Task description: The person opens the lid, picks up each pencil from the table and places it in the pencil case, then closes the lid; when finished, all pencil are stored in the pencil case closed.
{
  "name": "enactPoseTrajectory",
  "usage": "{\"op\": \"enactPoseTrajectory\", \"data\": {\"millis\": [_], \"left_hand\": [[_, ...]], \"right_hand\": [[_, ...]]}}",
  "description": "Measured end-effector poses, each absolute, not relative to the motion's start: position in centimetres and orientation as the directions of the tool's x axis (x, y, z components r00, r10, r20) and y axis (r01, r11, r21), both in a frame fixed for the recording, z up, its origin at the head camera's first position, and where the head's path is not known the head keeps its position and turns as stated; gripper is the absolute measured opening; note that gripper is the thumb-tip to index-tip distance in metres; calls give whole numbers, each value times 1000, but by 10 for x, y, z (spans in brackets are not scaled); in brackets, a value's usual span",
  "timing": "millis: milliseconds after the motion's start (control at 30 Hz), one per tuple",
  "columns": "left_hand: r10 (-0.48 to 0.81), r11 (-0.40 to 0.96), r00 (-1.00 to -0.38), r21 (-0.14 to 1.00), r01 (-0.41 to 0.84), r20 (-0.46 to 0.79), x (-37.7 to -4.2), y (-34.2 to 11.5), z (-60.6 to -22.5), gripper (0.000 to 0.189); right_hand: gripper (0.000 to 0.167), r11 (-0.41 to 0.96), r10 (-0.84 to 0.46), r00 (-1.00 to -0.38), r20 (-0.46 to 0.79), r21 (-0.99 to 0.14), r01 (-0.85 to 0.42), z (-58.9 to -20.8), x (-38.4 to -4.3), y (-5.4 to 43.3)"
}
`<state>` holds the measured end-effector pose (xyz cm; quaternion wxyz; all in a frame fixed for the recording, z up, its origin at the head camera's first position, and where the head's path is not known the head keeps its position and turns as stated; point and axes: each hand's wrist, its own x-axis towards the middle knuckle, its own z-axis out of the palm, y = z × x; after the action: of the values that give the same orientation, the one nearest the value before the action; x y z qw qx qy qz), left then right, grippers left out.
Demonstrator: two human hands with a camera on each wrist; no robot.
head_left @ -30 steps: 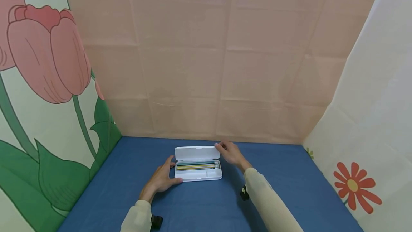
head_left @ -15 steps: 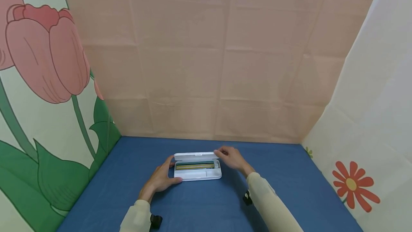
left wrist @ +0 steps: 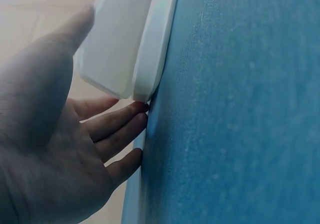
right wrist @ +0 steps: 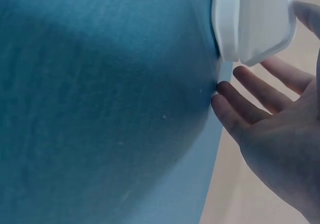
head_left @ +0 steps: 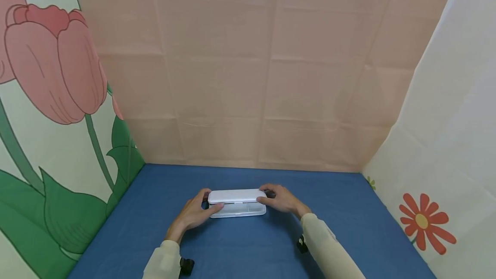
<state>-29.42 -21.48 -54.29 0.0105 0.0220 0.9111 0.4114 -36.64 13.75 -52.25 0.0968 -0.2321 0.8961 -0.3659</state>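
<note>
A white pencil case point(head_left: 242, 211) lies on the blue tabletop, its hinged lid point(head_left: 234, 195) tilted partway down over the tray. The tray's front strip shows below the lid; the pencils are hidden. My left hand point(head_left: 193, 213) holds the case's left end, fingers at the back corner and thumb by the lid's front edge. At the opposite end, my right hand point(head_left: 282, 200) pinches the lid's right corner, thumb in front and index finger behind. The right wrist view shows that hand's other fingers point(right wrist: 230, 114) spread below the case end. A gap separates lid and tray in the left wrist view.
The blue cloth point(head_left: 240, 253) covers the table up to a beige backdrop point(head_left: 248, 98). A tulip-printed panel point(head_left: 58, 68) borders the left side, and a white panel with a red flower point(head_left: 457, 141) the right.
The lid has swung from upright forward and down, covering the pencils. My right hand moved down and forward with it. My left thumb has lifted from the tray's front to the lid's edge.
</note>
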Motion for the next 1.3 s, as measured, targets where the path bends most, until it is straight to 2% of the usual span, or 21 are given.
{"op": "enactPoseTrajectory", "data": {"millis": [200, 533, 1300], "left_hand": [[55, 661, -998, 748, 57, 27, -293, -215, -543, 84], [67, 679, -998, 732, 61, 21, -293, -212, -541, 93], [49, 705, -999, 707, 50, 22, -294, -209, -544, 93]], "right_hand": [[67, 650, -486, -874, -6, -671, -357, -525, -363, 134], [83, 720, -474, -880, -19, -583, -375, -530, -357, 123], [86, 732, -447, -894, 3, -574, -368, -533, -355, 117]]}}
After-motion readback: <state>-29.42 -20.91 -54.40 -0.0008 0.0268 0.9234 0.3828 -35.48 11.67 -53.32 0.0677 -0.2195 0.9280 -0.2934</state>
